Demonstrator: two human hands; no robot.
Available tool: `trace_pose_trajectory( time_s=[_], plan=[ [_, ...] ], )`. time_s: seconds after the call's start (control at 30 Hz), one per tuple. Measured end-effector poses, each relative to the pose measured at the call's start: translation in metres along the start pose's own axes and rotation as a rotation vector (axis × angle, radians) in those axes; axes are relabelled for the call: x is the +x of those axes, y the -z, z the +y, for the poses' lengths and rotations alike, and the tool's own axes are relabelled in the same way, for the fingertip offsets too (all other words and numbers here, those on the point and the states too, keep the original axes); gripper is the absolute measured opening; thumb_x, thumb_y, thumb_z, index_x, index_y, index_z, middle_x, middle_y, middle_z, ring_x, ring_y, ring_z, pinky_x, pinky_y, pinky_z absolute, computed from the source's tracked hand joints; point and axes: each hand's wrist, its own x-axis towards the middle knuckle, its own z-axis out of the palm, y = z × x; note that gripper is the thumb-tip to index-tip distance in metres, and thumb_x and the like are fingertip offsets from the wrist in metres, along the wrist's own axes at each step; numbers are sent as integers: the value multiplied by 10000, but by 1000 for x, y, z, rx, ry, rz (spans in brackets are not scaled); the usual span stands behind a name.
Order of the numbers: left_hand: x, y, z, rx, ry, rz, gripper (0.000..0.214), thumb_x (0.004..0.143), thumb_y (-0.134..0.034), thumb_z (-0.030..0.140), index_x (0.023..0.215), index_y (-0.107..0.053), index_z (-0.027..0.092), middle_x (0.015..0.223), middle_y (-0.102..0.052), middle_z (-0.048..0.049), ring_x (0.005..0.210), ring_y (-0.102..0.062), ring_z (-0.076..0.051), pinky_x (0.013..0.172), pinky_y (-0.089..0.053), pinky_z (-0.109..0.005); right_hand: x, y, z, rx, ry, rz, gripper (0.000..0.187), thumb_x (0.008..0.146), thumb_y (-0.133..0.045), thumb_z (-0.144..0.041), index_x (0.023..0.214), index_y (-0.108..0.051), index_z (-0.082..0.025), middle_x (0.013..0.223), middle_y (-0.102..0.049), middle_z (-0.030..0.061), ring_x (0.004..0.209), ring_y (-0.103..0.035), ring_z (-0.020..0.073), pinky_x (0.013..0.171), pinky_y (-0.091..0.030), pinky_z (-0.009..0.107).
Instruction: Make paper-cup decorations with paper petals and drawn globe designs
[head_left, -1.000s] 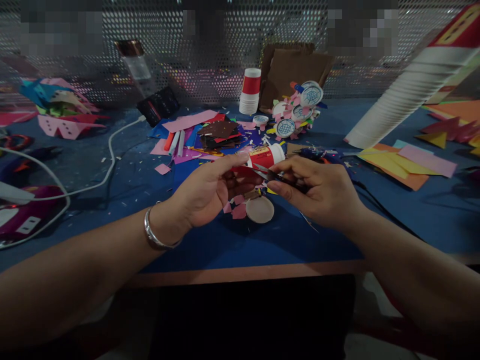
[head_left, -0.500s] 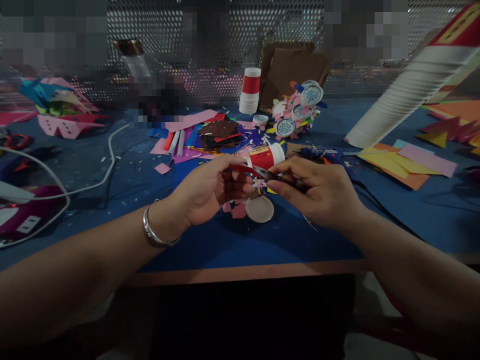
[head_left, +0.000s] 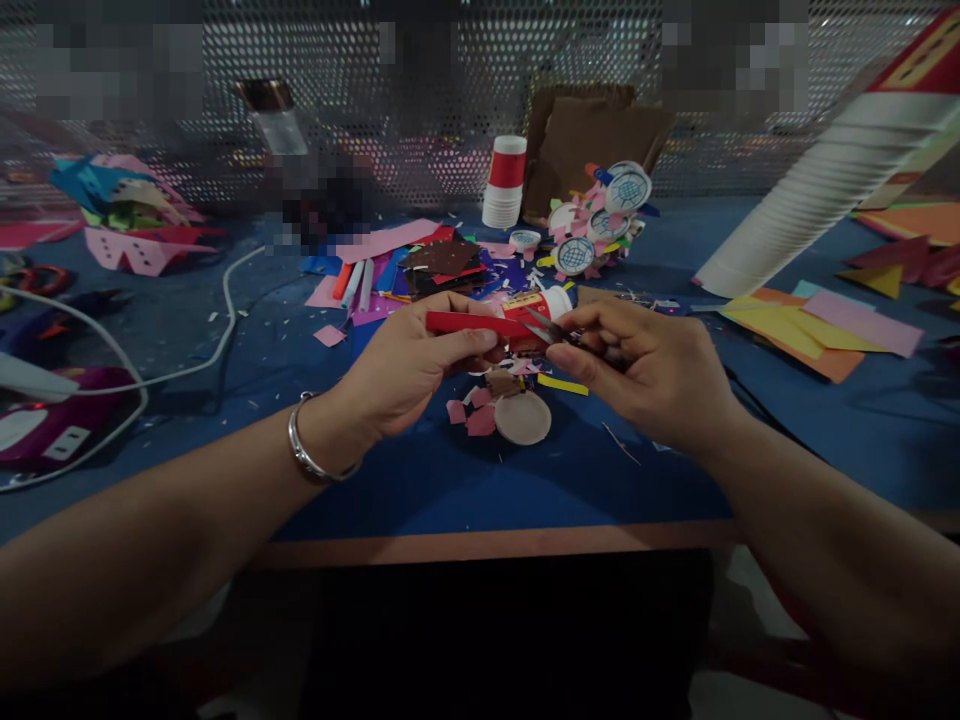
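Note:
My left hand (head_left: 431,365) pinches a red paper strip (head_left: 465,326) between thumb and fingers, its length running sideways. From the other side, my right hand (head_left: 637,365) is closed around a pair of scissors (head_left: 551,332), whose blades are at the strip's right end. Most of the scissor handles are hidden in the fingers. Just behind the strip lies a red and white paper cup (head_left: 551,302) on its side. Below the hands are a pale round disc (head_left: 523,418), pink paper scraps (head_left: 480,418) and a yellow strip (head_left: 562,385).
A leaning stack of paper cups (head_left: 810,195) rises at the right beside coloured paper (head_left: 817,325). Farther back stand a short cup stack (head_left: 504,185), cardboard (head_left: 600,140) and a decorated disc cluster (head_left: 600,220). A white cable (head_left: 221,330) crosses the left near a purple power strip (head_left: 75,415).
The red strip has turned so its broad face and more of its length show. My left thumb now presses over it, and the scissor blades remain at its right end.

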Motion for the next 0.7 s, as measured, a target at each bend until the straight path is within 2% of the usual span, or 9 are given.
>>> trace_pose_trajectory(
  time_s=[0.13,0.47,0.7],
  plan=[
    [2,2,-2,-6,-23,-21,150,837,-818,95,853,-678,147,742,-748,-18,738,-724,-143,773,-560,-281,1,-1,1,0,-11,-13,146,986,-737,-347,964,-708,-206,628,-498,-60,507,-406,91,509,-337,289],
    [2,-1,-3,-64,31,-66,129,853,-758,41,799,-684,132,713,-749,-25,696,-715,-127,725,-560,-253,-1,0,1,-31,-2,-43,190,999,-732,-387,1013,-724,-198,617,-504,-69,504,-432,85,509,-346,279],
    [3,0,-4,-130,96,-94,160,803,-834,62,763,-698,136,714,-760,-16,699,-714,-118,724,-565,-241,-2,-1,0,-5,12,-36,167,1007,-728,-380,1027,-728,-214,623,-517,-65,494,-431,89,500,-350,283]
  ],
)
